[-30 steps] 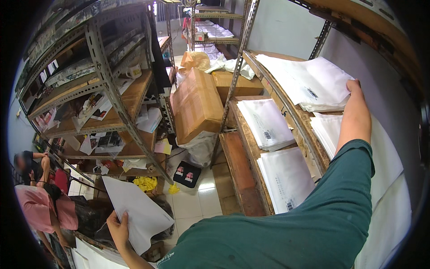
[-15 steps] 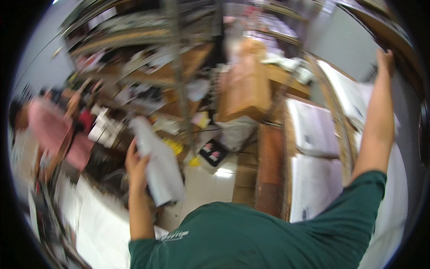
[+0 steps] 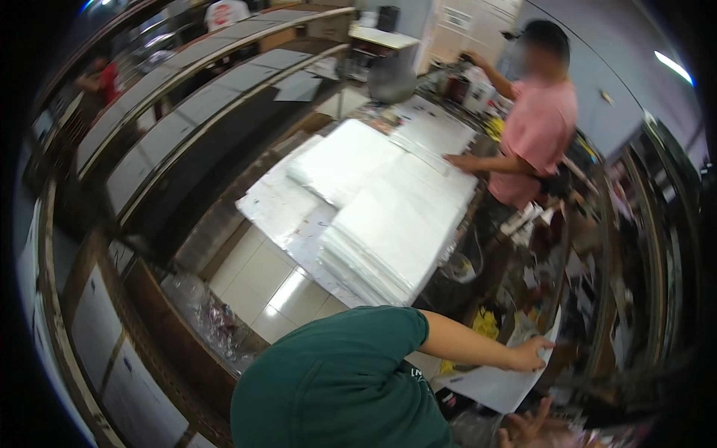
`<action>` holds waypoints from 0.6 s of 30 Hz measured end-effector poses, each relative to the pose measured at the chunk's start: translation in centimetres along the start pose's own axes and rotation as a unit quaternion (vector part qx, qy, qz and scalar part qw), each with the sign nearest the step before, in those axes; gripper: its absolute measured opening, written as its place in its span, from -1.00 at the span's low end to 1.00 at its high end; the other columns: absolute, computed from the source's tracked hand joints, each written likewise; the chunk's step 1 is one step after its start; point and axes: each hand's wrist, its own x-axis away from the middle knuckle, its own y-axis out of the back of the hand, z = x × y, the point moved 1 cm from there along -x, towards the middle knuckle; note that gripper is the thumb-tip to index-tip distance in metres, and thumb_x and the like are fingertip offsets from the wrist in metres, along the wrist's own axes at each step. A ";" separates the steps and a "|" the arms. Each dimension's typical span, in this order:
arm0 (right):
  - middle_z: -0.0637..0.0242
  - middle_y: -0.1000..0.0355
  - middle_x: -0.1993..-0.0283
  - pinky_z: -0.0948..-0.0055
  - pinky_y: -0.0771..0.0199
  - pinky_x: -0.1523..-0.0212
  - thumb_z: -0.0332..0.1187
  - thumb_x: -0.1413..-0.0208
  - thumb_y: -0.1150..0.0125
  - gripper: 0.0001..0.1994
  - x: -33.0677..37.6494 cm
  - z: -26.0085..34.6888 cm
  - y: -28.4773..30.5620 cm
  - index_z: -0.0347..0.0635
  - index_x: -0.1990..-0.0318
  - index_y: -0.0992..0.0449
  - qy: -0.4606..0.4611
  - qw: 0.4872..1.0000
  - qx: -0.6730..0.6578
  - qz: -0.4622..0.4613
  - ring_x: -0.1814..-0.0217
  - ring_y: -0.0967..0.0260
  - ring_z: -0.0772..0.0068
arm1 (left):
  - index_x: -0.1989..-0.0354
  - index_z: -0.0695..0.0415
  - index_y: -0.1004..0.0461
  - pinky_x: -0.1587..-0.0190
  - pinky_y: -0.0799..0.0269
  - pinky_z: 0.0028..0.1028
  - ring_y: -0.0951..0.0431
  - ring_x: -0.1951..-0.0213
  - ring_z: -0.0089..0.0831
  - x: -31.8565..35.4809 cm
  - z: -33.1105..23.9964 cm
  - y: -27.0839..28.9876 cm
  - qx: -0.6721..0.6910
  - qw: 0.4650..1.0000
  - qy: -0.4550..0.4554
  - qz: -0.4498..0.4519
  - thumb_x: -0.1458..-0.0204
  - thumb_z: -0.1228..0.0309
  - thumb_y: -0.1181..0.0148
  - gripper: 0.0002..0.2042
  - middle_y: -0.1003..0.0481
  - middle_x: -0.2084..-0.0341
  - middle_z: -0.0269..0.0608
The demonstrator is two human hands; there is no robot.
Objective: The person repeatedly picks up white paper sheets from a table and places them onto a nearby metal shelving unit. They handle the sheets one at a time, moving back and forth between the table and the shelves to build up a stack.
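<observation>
Near the table's [image 3: 299, 224] lower corner, one hand [image 3: 529, 354] pinched a white sheet [image 3: 493, 384] (other hand [image 3: 532, 427] spread empty); it could crease.

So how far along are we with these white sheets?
Done: tall stacks of white sheets lie on the table. In hand: the left hand grips one white sheet. Left: that sheet is not on any stack yet.

You are looking through a heavily bending fisheye with black corners, where a ceiling strip light [image 3: 674, 67] is glaring upper right, floor tiles [image 3: 287, 291] are reflecting it, and edges are blurring.
</observation>
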 end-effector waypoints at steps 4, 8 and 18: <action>-0.21 0.13 -0.32 -0.05 -0.09 -0.16 -0.13 0.08 -0.28 -0.65 -0.7 0.3 -5.2 -0.09 0.15 -0.55 0.043 0.997 -0.048 0.052 -0.32 0.09 -0.25 | -0.19 0.22 -0.18 0.26 -0.46 -0.46 -0.50 0.24 -0.36 -1.1 -2.3 3.0 0.041 0.996 0.049 -0.069 0.16 0.55 -0.12 -0.38 -0.22 -0.04 0.00; -0.21 -0.01 -0.20 -0.01 -0.17 -0.10 -0.17 0.04 -0.20 -0.64 -1.9 -1.2 -8.6 -0.13 0.11 -0.52 0.022 1.000 0.020 -0.001 -0.20 -0.03 -0.23 | -0.19 0.20 -0.20 0.27 -0.46 -0.45 -0.48 0.24 -0.33 -1.7 -3.4 5.3 0.035 0.989 0.100 -0.104 0.17 0.55 -0.12 -0.38 -0.26 0.04 0.01; -0.19 -0.37 0.10 0.07 -0.35 0.07 -0.27 -0.05 0.00 -0.62 -4.8 -6.4 -9.5 -0.26 0.01 -0.44 -0.057 0.976 0.182 -0.102 0.07 -0.33 -0.19 | -0.30 0.05 0.15 0.41 -0.48 -0.29 -0.48 0.34 -0.22 0.9 -5.1 10.4 0.023 0.993 0.116 -0.008 0.15 0.28 -0.29 -0.13 -0.41 0.24 -0.03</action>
